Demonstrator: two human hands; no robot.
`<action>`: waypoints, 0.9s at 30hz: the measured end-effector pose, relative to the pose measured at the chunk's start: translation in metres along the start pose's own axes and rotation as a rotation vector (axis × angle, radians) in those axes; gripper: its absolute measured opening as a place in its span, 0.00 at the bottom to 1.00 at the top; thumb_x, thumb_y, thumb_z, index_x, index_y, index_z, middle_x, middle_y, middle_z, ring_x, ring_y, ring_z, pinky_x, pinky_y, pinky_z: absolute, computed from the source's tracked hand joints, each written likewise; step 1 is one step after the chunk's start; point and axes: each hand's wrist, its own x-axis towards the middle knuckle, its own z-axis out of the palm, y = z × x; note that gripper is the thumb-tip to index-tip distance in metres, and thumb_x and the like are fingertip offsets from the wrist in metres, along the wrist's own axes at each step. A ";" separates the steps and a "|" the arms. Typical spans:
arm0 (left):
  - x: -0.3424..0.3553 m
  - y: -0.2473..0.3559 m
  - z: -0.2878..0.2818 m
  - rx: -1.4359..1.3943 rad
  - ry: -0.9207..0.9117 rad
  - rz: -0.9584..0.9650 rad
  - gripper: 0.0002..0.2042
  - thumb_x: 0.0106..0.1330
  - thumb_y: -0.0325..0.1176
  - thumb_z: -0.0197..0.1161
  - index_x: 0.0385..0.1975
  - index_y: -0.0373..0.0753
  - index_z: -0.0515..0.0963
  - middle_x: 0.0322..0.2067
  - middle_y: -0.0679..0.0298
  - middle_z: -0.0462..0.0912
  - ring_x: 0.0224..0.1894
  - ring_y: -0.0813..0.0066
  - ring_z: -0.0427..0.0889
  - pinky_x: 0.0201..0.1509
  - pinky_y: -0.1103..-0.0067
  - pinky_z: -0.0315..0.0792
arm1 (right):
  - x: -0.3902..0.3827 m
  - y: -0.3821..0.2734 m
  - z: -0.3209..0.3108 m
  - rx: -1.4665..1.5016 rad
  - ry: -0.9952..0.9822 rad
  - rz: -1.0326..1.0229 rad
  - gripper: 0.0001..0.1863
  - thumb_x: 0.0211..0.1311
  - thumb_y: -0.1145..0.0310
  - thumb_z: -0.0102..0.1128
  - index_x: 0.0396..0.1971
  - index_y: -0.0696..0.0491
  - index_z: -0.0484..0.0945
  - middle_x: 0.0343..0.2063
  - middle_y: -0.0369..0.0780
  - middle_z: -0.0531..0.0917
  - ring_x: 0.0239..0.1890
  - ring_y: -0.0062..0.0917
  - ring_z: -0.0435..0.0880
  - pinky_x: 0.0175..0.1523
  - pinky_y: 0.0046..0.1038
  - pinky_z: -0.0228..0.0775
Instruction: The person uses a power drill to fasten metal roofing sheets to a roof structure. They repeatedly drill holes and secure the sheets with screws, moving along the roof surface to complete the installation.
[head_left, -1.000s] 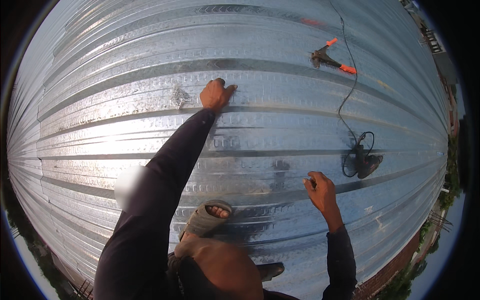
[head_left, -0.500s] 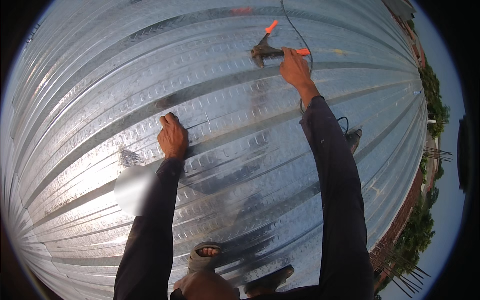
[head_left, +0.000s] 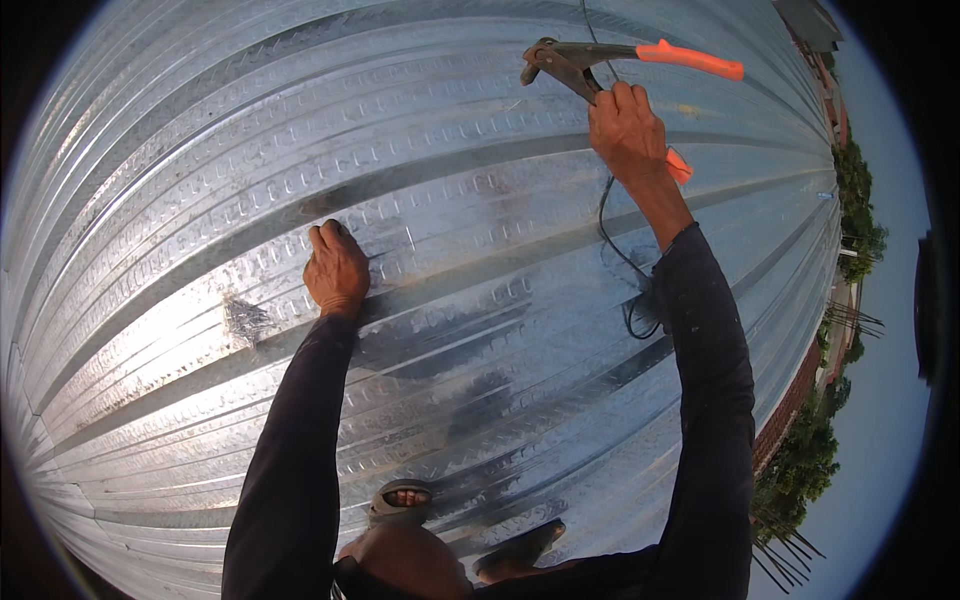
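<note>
Large dark metal pliers point(head_left: 567, 62) with orange grips are raised over a ribbed metal sheet point(head_left: 450, 330). My right hand point(head_left: 628, 132) is closed round the lower handle; its orange end shows beside my wrist. The upper handle stands spread apart from it, pointing right, with no hand on it. The pliers' head points left and down. My left hand point(head_left: 337, 268) rests on the sheet near a raised rib, fingers curled and closed. Its fingertips are hidden, so whatever they may hold cannot be made out.
A black cable point(head_left: 606, 225) runs down the sheet and loops beside my right forearm. My sandalled foot point(head_left: 402, 498) stands below. A scuffed patch point(head_left: 245, 320) lies left of my left hand. Beyond the sheet's right edge are bare rods point(head_left: 788, 562) and trees point(head_left: 815, 440).
My right hand has moved right and slightly down. The pliers have turned, their free handle swinging from upward to rightward, and their head has risen. My left hand has barely shifted.
</note>
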 end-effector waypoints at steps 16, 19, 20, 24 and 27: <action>0.067 -0.029 0.009 -0.332 -0.166 0.257 0.15 0.71 0.39 0.55 0.39 0.32 0.81 0.32 0.55 0.81 0.38 0.58 0.79 0.43 0.63 0.70 | -0.413 0.016 -0.397 0.045 -0.317 1.307 0.16 0.71 0.60 0.60 0.40 0.60 0.77 0.21 0.47 0.81 0.23 0.38 0.82 0.30 0.38 0.70; -0.091 0.117 -0.052 -0.766 -0.662 -0.049 0.07 0.70 0.34 0.61 0.38 0.37 0.81 0.22 0.78 0.72 0.16 0.94 0.53 0.16 0.85 0.46 | -0.524 -0.030 -0.462 -0.041 -0.230 1.693 0.19 0.70 0.56 0.61 0.40 0.62 0.81 0.20 0.42 0.79 0.22 0.28 0.77 0.32 0.31 0.69; -0.123 0.153 -0.074 -0.773 -0.887 0.006 0.07 0.69 0.34 0.62 0.39 0.37 0.81 0.21 0.78 0.70 0.17 0.94 0.55 0.17 0.87 0.48 | -0.559 -0.051 -0.467 -0.023 -0.126 1.806 0.20 0.70 0.56 0.63 0.39 0.62 0.83 0.20 0.39 0.79 0.23 0.23 0.75 0.33 0.28 0.68; -0.234 0.276 -0.092 -0.682 -1.314 0.186 0.17 0.68 0.32 0.63 0.54 0.33 0.80 0.21 0.80 0.67 0.17 0.93 0.56 0.19 0.88 0.51 | -0.643 -0.120 -0.434 0.289 0.290 2.004 0.16 0.68 0.60 0.67 0.36 0.61 0.85 0.22 0.32 0.79 0.27 0.15 0.72 0.36 0.22 0.65; -0.307 0.346 -0.073 -0.487 -1.576 0.337 0.16 0.70 0.33 0.60 0.54 0.34 0.81 0.23 0.79 0.68 0.18 0.91 0.54 0.20 0.86 0.51 | -0.661 -0.145 -0.410 0.484 0.468 2.034 0.13 0.66 0.64 0.69 0.35 0.61 0.84 0.24 0.32 0.81 0.28 0.13 0.72 0.37 0.20 0.65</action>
